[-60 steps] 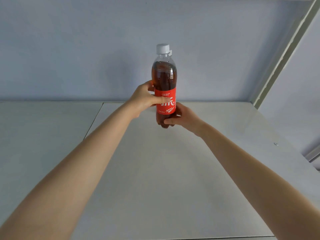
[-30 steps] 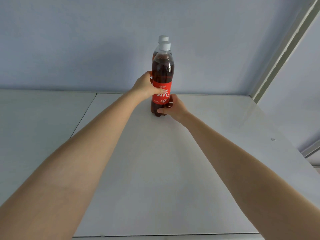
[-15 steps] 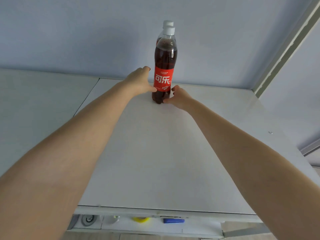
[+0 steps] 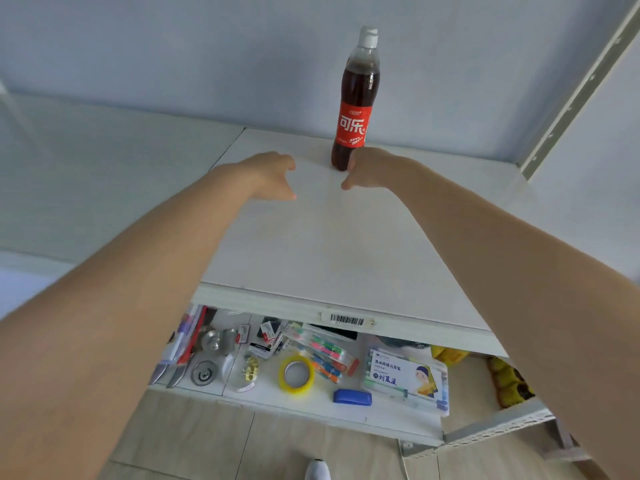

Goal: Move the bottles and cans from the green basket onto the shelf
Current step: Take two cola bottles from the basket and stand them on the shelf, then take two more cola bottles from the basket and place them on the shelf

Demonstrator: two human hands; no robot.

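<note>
A cola bottle (image 4: 355,102) with a red label and white cap stands upright at the back of the white shelf board (image 4: 322,247), close to the wall. A second bottle seen earlier behind it is hidden now. My left hand (image 4: 270,174) hovers left of the bottle, fingers relaxed, holding nothing. My right hand (image 4: 367,168) is just in front of the bottle's base, fingers loosely curled, holding nothing. The green basket is out of view.
A lower shelf (image 4: 304,400) under the board holds stationery: a yellow tape roll (image 4: 296,375), several markers, a blue eraser (image 4: 352,397), a pen box (image 4: 405,375). A perforated metal upright (image 4: 585,81) stands at the right. A shoe tip (image 4: 318,471) and tiled floor lie below.
Both hands have let go of the cola bottle and drawn back toward me. The view has tilted down, revealing the lower shelf and floor.
</note>
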